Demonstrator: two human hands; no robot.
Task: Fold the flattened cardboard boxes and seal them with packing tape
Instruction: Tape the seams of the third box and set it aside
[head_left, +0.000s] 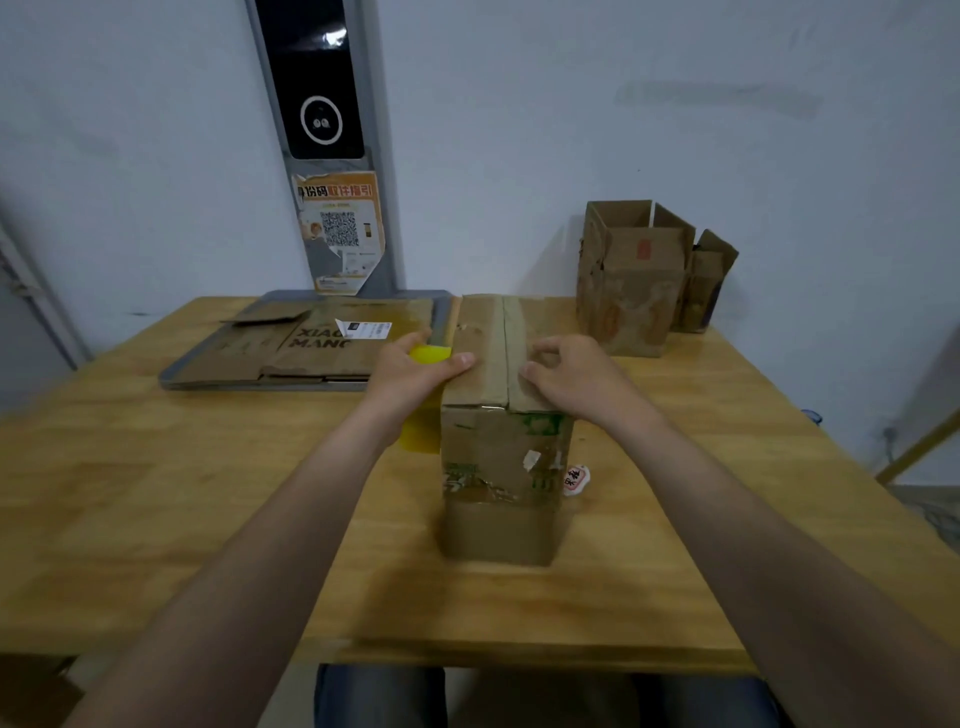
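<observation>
Wooden desk (208, 493): we hold box (498, 467) flaps closed, left hand (410, 374) gripping yellow tape (430, 354), right hand (576, 374) loosely bent, pressing; next, seal seam.

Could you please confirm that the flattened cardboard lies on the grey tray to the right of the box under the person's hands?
Not quite. The head view shows the flattened cardboard lying on the grey tray to the left of the box under the left hand, which holds a yellow object, and the right hand, not to its right.
</observation>
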